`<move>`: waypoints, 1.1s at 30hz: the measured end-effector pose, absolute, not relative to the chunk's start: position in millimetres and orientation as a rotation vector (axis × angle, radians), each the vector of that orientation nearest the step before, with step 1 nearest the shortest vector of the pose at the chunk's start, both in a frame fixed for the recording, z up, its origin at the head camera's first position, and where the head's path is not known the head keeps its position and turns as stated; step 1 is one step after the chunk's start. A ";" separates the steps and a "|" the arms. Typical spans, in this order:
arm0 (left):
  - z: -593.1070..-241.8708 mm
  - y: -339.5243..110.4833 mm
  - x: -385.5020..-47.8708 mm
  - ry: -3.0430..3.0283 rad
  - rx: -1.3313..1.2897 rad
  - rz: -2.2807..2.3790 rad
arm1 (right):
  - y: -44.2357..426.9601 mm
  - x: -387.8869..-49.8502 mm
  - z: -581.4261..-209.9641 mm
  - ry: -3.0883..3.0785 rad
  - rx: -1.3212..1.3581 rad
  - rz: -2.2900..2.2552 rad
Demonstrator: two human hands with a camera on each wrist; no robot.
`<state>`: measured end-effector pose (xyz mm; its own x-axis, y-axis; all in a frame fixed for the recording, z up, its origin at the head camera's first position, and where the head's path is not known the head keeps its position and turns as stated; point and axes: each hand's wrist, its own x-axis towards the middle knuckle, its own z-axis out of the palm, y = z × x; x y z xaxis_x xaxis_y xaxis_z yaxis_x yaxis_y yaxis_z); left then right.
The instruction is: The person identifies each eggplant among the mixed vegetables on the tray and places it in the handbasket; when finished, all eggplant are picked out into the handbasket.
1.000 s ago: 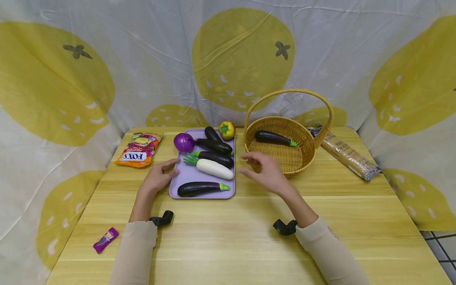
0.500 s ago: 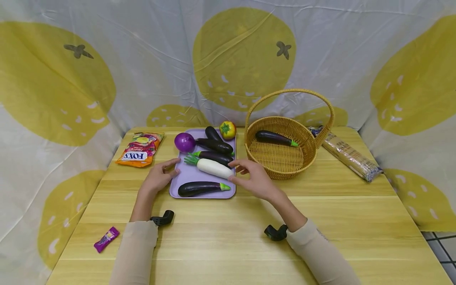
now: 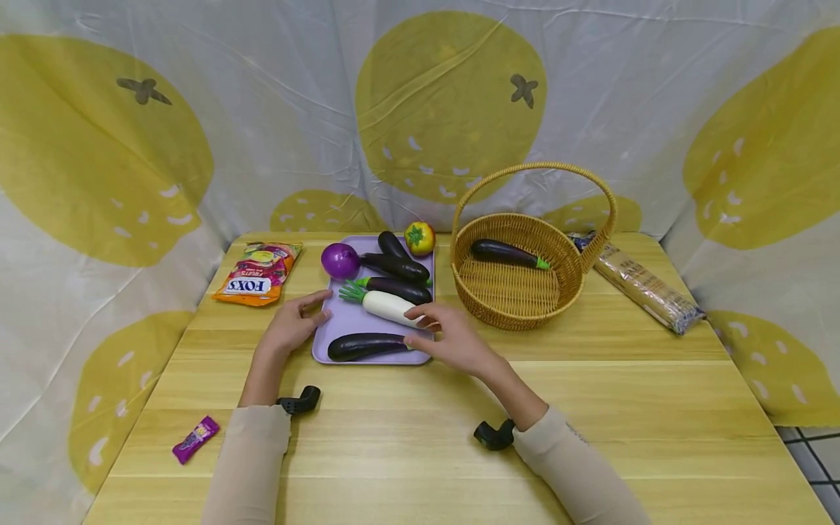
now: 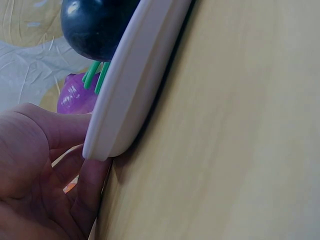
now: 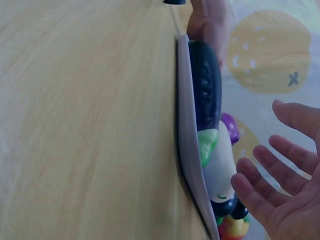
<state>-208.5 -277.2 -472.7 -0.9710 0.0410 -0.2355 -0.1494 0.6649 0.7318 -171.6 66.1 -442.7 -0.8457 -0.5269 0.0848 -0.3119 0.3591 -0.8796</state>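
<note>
A lilac tray (image 3: 354, 319) holds a white radish (image 3: 386, 305), dark eggplants and a purple round vegetable (image 3: 340, 261). At its left rim rests my left hand (image 3: 292, 326), fingers loosely bent; in the left wrist view this hand (image 4: 47, 170) touches the tray rim (image 4: 117, 110). My right hand (image 3: 453, 339) hovers over the tray's right side, thumb and fingers apart, above the green end of the nearest eggplant (image 3: 364, 347) and the radish tip. The right wrist view shows this hand (image 5: 280, 180) holding nothing beside the radish (image 5: 218, 167) and the eggplant (image 5: 206, 90).
Right of the tray stands a wicker basket (image 3: 518, 319) with a tall handle and one eggplant (image 3: 504, 253) inside. A long clear packet (image 3: 643, 284) lies beyond it. A red-yellow fruit (image 3: 420, 239) sits at the tray's back corner. Left are a candy bag (image 3: 259, 274) and a purple wrapper (image 3: 195, 440).
My right hand has moved left and nearer to me, from beside the basket to over the tray's right edge. My left hand has stayed at the tray's left rim.
</note>
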 end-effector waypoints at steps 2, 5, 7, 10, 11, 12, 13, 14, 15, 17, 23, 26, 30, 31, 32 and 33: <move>-472.4 -277.3 -208.5 2.648 -0.088 1.195 | 63.8 -170.7 -443.2 2.411 -0.766 -1.479; -472.6 -277.6 -208.7 2.642 -0.091 1.198 | 60.0 -170.5 -445.1 2.419 -0.778 -1.459; -472.9 -277.9 -208.9 2.644 -0.092 1.198 | 57.3 -170.5 -446.6 2.414 -0.779 -1.452; -473.4 -278.2 -209.2 2.646 -0.089 1.200 | 53.0 -171.4 -449.8 2.399 -0.791 -1.433; -473.5 -278.2 -209.3 2.647 -0.086 1.201 | 51.5 -171.7 -450.8 2.395 -0.798 -1.427; -473.4 -278.2 -209.5 2.649 -0.084 1.202 | 50.2 -171.9 -451.7 2.392 -0.807 -1.422; -473.3 -278.2 -209.7 2.649 -0.081 1.204 | 48.8 -172.4 -452.7 2.389 -0.818 -1.419; -473.1 -278.2 -210.0 2.652 -0.077 1.206 | 47.4 -172.9 -453.6 2.391 -0.831 -1.411; -472.9 -278.2 -210.2 2.653 -0.074 1.209 | 46.2 -173.3 -454.4 2.393 -0.843 -1.401; -472.4 -278.1 -210.7 2.654 -0.070 1.212 | 43.7 -174.1 -456.2 2.414 -0.865 -1.365; -471.5 -278.2 -211.5 2.663 -0.066 1.206 | 37.3 -173.1 -459.2 2.468 -0.896 -1.243; -471.8 -278.3 -210.8 2.661 -0.072 1.201 | 33.5 -172.3 -461.7 2.502 -0.915 -1.180; -472.8 -278.5 -209.4 2.649 -0.078 1.211 | 28.5 -171.5 -466.7 2.553 -0.922 -1.100; -473.0 -278.5 -209.1 2.647 -0.080 1.215 | 27.5 -171.3 -467.5 2.558 -0.921 -1.085; -473.1 -278.4 -208.8 2.644 -0.082 1.218 | 26.6 -171.0 -467.6 2.562 -0.914 -1.073; -473.3 -278.2 -208.7 2.644 -0.083 1.220 | 25.8 -170.8 -467.9 2.561 -0.910 -1.065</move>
